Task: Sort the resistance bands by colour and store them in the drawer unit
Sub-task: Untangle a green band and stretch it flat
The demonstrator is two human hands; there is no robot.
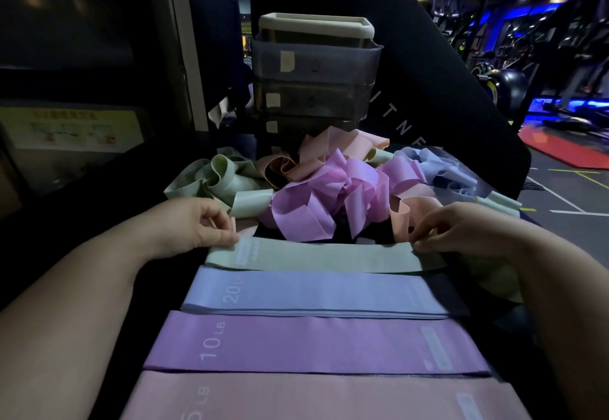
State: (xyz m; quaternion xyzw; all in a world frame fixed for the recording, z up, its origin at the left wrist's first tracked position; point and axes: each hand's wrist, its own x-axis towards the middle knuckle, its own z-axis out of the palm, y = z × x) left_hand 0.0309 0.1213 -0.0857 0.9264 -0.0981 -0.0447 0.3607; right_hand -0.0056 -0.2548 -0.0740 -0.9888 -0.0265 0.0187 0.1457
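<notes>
A flat green band (323, 256) lies stretched across the dark surface. My left hand (194, 225) pinches its left end and my right hand (461, 227) pinches its right end. Nearer to me lie flat stacks in rows: blue bands (313, 294) marked 20 LB, purple bands (316, 344) marked 10 LB, and pink bands (313, 400). Beyond the green band is a loose heap of purple (329, 195), green (214, 177), peach (316, 156) and blue bands (435, 169). A dark translucent drawer unit (313, 77) with a cream top stands behind the heap.
A black padded gym bench back (445, 96) rises behind and to the right of the drawer unit. More crumpled green bands (494, 278) lie under my right wrist. Gym machines and a red mat (566, 146) are at the far right.
</notes>
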